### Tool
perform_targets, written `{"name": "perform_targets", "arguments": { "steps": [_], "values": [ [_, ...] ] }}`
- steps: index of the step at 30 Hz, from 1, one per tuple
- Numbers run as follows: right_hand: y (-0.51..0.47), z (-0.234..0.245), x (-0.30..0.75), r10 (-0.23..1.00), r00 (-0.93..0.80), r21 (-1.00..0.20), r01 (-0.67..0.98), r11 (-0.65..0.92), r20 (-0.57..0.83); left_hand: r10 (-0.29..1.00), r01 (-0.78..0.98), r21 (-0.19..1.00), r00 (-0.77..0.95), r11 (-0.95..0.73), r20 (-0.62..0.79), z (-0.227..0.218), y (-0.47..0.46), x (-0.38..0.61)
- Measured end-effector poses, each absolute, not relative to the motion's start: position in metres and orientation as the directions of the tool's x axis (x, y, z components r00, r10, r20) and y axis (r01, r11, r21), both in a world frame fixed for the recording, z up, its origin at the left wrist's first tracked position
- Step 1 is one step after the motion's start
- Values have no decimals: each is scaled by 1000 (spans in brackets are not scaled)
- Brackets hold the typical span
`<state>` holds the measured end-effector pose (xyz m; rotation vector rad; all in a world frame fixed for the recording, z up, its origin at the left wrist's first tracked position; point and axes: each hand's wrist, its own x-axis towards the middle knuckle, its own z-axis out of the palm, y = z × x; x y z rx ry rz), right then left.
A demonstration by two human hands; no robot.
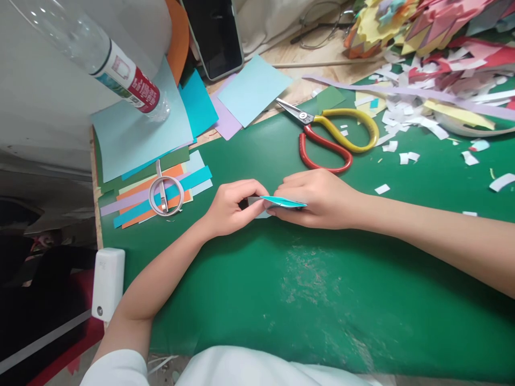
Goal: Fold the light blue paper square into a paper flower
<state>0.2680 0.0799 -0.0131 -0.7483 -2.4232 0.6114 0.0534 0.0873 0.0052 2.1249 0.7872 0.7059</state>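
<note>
Over the middle of the green tabletop (pixel 241 284), both hands meet at a small folded piece of blue paper (pixel 284 201). My left hand (pixel 235 206) pinches its left end between thumb and index finger. My right hand (pixel 317 198) is closed around the other end, its fingers partly hidden behind the paper. A pale, greyish-white bit of paper shows below and between the fingertips; whether it joins the blue piece I cannot tell. Scissors (pixel 338 131) with one yellow and one red handle lie just beyond my right hand, blades pointing up and left.
Left of my hands, a roll of tape (pixel 166 196) rests on coloured paper strips (pixel 120 203). A plastic bottle (pixel 132 75) stands on pale blue sheets (pixel 140 139). A phone (pixel 219 37), glasses (pixel 322 27), white scraps (pixel 434 126) and folded paper flowers (pixel 434 27) lie behind. A white power bank (pixel 108 284) sits at the left edge.
</note>
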Motion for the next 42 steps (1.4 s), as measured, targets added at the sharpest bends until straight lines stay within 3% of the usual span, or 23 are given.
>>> {"name": "perform_targets", "arguments": {
  "steps": [42],
  "values": [
    [80,-12,267,607,-712,-540,375,754,353,710,303,785,666,-540,231,6,88,54]
  ]
}}
